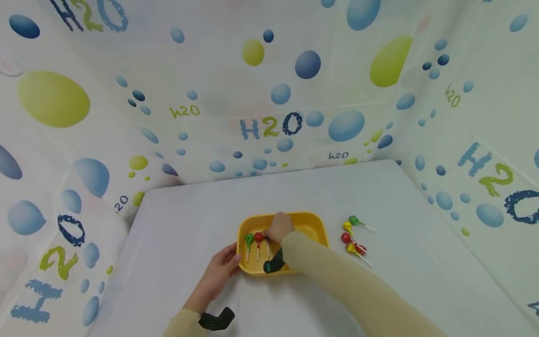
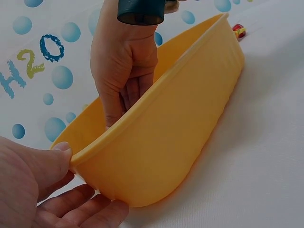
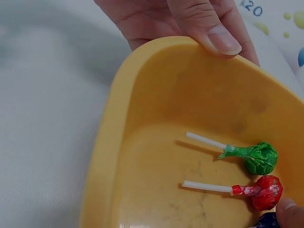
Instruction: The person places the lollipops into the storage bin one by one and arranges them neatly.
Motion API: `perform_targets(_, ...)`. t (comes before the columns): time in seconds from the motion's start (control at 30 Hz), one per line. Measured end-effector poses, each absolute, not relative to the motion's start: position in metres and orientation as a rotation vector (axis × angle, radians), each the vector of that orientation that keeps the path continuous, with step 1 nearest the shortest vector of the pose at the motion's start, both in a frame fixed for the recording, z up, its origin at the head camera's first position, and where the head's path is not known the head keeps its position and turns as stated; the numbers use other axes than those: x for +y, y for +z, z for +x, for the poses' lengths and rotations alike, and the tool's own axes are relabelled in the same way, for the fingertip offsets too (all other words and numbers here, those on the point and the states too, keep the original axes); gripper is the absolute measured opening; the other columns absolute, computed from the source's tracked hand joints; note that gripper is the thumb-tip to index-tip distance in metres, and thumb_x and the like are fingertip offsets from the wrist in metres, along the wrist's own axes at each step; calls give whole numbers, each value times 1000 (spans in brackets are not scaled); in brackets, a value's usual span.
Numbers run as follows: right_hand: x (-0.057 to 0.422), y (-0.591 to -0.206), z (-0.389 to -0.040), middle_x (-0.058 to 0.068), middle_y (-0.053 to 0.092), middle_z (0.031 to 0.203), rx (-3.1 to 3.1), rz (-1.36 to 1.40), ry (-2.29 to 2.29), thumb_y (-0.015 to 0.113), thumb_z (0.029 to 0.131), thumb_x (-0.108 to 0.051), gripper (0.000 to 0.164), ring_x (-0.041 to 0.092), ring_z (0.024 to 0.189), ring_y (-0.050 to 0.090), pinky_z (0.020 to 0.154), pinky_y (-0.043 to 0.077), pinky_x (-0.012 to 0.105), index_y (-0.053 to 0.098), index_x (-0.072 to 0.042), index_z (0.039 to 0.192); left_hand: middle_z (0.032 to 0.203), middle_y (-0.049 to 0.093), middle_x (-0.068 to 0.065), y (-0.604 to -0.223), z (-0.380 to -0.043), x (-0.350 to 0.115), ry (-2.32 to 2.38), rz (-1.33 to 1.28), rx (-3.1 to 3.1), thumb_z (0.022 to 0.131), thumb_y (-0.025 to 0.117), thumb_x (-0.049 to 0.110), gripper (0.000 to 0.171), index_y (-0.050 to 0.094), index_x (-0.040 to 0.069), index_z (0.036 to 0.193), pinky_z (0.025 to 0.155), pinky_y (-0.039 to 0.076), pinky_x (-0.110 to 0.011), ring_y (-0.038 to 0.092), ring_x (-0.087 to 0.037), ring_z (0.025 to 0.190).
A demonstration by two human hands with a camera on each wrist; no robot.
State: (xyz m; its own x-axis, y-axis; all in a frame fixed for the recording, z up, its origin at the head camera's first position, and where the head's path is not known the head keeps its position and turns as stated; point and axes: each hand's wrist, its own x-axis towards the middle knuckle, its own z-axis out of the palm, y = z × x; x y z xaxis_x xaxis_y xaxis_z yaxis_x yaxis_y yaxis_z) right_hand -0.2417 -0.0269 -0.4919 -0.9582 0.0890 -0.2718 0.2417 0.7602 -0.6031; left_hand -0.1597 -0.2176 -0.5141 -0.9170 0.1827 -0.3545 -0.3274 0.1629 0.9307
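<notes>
A yellow tray (image 1: 313, 221) stands on the table. My left hand (image 1: 221, 269) holds its left end, thumb (image 2: 59, 159) on the rim and fingers against the outer wall. Inside the tray lie a green lollipop (image 3: 261, 158) and a red lollipop (image 3: 267, 192), side by side with their white sticks towards me. Beside the red one my right hand (image 1: 280, 228) reaches down into the tray, its fingertips at a dark blue lollipop (image 3: 268, 220). That lollipop's head is mostly hidden by the fingers and the frame edge; its stick shows in the head view.
Right of the tray several loose lollipops lie close together on the white table (image 1: 189, 210), among them a green lollipop (image 1: 353, 220) and a yellow lollipop (image 1: 351, 248). A patterned white sheet (image 1: 219, 93) with blue and green spots surrounds the table.
</notes>
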Motion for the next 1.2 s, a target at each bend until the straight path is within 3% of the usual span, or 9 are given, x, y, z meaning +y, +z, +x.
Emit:
perform_targets(0.47,-17,-496,-242,17,71,99,2771,253,-931,89,79,-31,54,27,94,69,90,62,40,63,6,108,156,44,-27,-513,-159,-211,1800,-102,2054,107,50,8,51,36,-3,155,104,56,-41,57,-37,132)
perform_targets(0.77,-6,-497,-240,16,68,95,2754,231,-992,86,82,-33,53,26,89,67,88,62,41,61,7,107,156,45,-26,-516,-159,-208,1789,-127,2057,107,51,8,51,37,-2,155,104,56,-41,58,-36,132)
perform_targets(0.83,-1,-494,-240,15,67,89,2741,209,-1018,85,83,-33,51,25,82,67,82,62,37,60,6,103,156,45,-26,-517,-159,-208,1782,-126,2063,107,51,10,52,36,-1,156,104,56,-42,58,-36,132)
perform_targets(0.97,10,-485,-241,15,72,74,2671,186,-1129,83,86,-32,43,24,66,70,58,54,24,64,7,89,157,43,-27,-517,-158,-210,1768,-129,2077,107,51,11,54,34,-1,157,105,55,-43,56,-37,134)
perform_targets(1.03,16,-479,-240,16,76,74,2587,201,-1277,82,88,-28,39,23,66,74,55,55,20,68,8,88,157,43,-26,-516,-158,-211,1757,-135,2086,107,51,11,54,33,-1,157,106,55,-44,56,-38,135)
perform_targets(1.1,24,-471,-239,15,78,81,2482,203,-1437,80,90,-26,35,22,73,76,61,60,21,74,8,94,158,42,-27,-515,-158,-212,1750,-141,2095,108,51,11,55,32,-2,157,107,54,-45,54,-39,136)
perform_targets(1.2,38,-452,-236,15,79,98,2291,221,-1670,75,94,-23,33,21,89,77,81,65,31,74,6,112,159,39,-28,-513,-159,-214,1735,-150,2114,108,50,11,56,30,-3,158,107,53,-45,52,-40,139)
